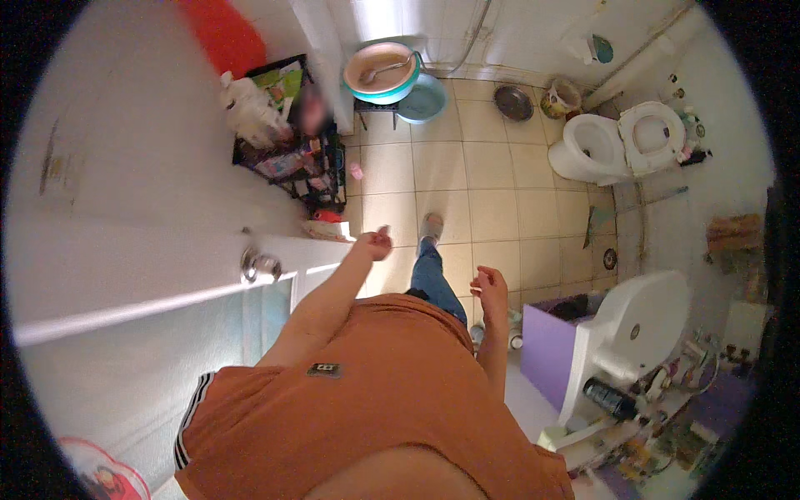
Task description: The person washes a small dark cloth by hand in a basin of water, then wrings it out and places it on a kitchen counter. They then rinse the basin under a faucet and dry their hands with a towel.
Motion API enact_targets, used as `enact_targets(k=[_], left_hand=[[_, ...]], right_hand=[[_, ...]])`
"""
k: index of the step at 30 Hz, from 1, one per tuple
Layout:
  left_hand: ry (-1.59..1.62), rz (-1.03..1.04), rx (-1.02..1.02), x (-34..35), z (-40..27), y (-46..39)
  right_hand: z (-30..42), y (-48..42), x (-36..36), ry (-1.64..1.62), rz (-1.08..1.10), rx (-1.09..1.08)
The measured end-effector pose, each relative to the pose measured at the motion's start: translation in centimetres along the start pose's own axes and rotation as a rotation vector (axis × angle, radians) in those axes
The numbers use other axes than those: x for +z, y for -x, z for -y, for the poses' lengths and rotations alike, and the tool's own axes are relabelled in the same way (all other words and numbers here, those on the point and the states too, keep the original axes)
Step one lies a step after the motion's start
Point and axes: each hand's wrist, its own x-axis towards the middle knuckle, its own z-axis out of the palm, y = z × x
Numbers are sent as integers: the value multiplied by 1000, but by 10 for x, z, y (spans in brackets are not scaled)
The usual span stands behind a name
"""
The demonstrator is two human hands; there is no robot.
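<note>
My left hand (377, 244) hangs beside the edge of the white door (187, 275), its fingers loosely curled and nothing seen in them. My right hand (490, 286) is held low in front of my body, left of the purple vanity cabinet (550, 353), with fingers bent and apart and no object in it. Between the two hands, one slippered foot (432, 226) stands on the beige floor tiles (440, 165). A round metal doorknob (259, 265) sticks out from the door, to the left of my left forearm.
A black rack (340, 165) with bags and packets stands beyond the door. Stacked basins (382, 72) rest on a small stool, beside a blue basin (425, 100) on the floor. A toilet (587, 147) is at upper right; a sink (647, 312) with several bottles lies at right.
</note>
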Motion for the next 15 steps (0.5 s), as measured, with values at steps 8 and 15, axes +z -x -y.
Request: enact_targets(k=[8,15], left_hand=[[114,396,475,126,-129,9],[192,131,300,176,-114,-28]], right_hand=[[136,-238,53,478,300,-193],[177,-341,168,562,485,-158]])
